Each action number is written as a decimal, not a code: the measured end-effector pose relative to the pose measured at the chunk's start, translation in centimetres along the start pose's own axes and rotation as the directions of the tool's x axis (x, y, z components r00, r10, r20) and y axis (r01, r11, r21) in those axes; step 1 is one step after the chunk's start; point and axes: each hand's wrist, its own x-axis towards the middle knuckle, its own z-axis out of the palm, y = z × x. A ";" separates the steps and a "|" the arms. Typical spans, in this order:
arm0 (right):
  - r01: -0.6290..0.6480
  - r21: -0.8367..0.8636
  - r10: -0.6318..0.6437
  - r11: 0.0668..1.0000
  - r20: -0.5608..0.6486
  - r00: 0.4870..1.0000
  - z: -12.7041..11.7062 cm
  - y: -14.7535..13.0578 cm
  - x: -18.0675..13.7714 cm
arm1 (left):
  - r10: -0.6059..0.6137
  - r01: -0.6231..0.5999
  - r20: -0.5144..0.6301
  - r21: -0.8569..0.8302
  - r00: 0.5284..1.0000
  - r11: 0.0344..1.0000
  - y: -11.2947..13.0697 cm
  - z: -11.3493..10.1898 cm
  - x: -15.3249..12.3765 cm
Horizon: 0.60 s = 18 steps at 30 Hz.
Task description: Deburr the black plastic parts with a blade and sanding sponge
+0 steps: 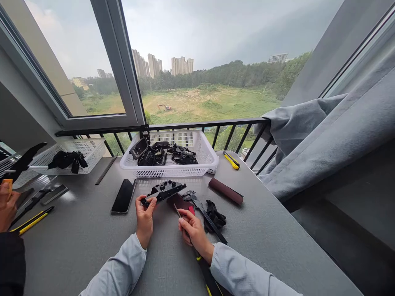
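My left hand grips one end of a black plastic part above the grey table. My right hand pinches a thin dark tool, close to a dark red sanding pad. Just beyond it lie a black caliper and a black glove. A dark red sanding block lies further back. A black phone rests left of my left hand. A white plastic basket holds several black parts.
A co-worker's hand holds an orange object at the left, near a second white basket and a yellow utility knife. Another yellow knife lies at the back. A black railing runs behind the table, and a grey curtain hangs right.
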 end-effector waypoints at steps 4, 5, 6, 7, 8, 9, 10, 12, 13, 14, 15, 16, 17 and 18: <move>0.033 -0.021 -0.032 0.999 0.027 0.999 0.3 0.0 -0.4 | -0.084 0.082 0.077 0.030 0.994 0.996 0.0 0.0 -0.3; 0.038 -0.028 -0.037 0.999 0.030 0.999 0.3 0.0 -0.5 | -0.097 0.092 0.095 0.047 0.991 0.995 0.0 0.1 -0.4; 0.042 -0.036 -0.040 0.998 0.032 0.999 0.3 0.0 -0.5 | -0.106 0.099 0.108 0.067 0.988 0.993 -0.1 0.1 -0.6; 0.043 -0.044 -0.041 0.998 0.033 0.999 0.3 0.0 -0.5 | -0.117 0.107 0.118 0.087 0.986 0.990 -0.2 0.2 -0.7; 0.042 -0.053 -0.040 0.998 0.033 0.999 0.2 0.1 -0.5 | -0.128 0.115 0.126 0.105 0.984 0.988 -0.3 0.3 -0.9; 0.041 -0.063 -0.039 0.997 0.031 0.999 0.2 0.2 -0.5 | -0.142 0.126 0.137 0.118 0.980 0.985 -0.4 0.3 -1.1; 0.040 -0.073 -0.038 0.997 0.028 0.999 0.1 0.3 -0.5 | -0.160 0.141 0.154 0.126 0.975 0.982 -0.4 0.4 -1.2; 0.040 -0.098 -0.038 0.994 0.021 0.999 0.0 0.6 -0.5 | -0.195 0.172 0.204 0.127 0.959 0.977 -0.6 0.4 -1.5; 0.044 -0.112 -0.042 0.993 0.017 0.999 0.0 0.7 -0.5 | -0.209 0.184 0.229 0.124 0.951 0.975 -0.7 0.4 -1.6; 0.049 -0.128 -0.047 0.991 0.014 0.999 0.0 0.9 -0.5 | -0.216 0.190 0.252 0.121 0.943 0.974 -0.7 0.4 -1.7; 0.057 -0.145 -0.056 0.988 0.011 0.998 -0.1 1.0 -0.5 | -0.217 0.190 0.269 0.121 0.939 0.974 -0.8 0.4 -1.7; 0.067 -0.164 -0.066 0.984 0.009 0.998 -0.1 1.2 -0.6 | -0.212 0.183 0.279 0.127 0.936 0.975 -0.9 0.3 -1.8; 0.079 -0.183 -0.079 0.980 0.006 0.997 -0.2 1.3 -0.6 | -0.205 0.172 0.287 0.137 0.936 0.976 -1.0 0.3 -1.8; 0.091 -0.204 -0.092 0.975 0.005 0.996 -0.2 1.3 -0.7 | -0.196 0.158 0.292 0.149 0.936 0.976 -1.1 0.2 -1.8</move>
